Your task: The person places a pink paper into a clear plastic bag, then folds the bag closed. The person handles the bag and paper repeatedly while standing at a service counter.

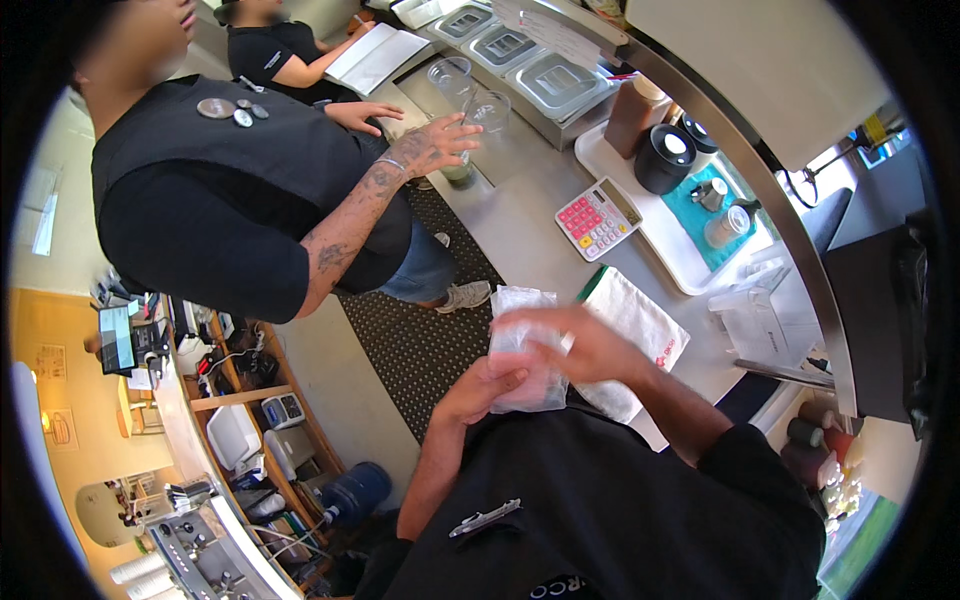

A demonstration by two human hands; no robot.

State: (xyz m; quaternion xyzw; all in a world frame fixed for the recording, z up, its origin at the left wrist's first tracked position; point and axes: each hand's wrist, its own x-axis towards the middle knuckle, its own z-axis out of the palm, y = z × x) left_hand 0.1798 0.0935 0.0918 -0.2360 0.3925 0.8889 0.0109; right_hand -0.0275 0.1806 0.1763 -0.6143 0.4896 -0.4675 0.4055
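My left hand [480, 390] grips a clear plastic bag [540, 394] from its left side, thumb across the front. Something pinkish shows through the film; whether it is the contents or my fingers is unclear. My right hand [592, 349] is blurred over the upper right of the bag, its fingers across the plastic. I cannot tell whether it pinches the film. Just right of the hands, a white folded cloth [637, 315] with a green edge and red print lies on the stainless steel counter [517, 217]. A calculator with pink keys [598, 217] rests beyond it.
A co-worker's tattooed hand [431, 146] reaches beside clear plastic cups [489, 112]. Another person holds an open notebook [379, 58]. A white tray [675, 262] carries a brown-filled bottle [634, 116] and black-lidded containers. Lidded steel pans [559, 84] line the back.
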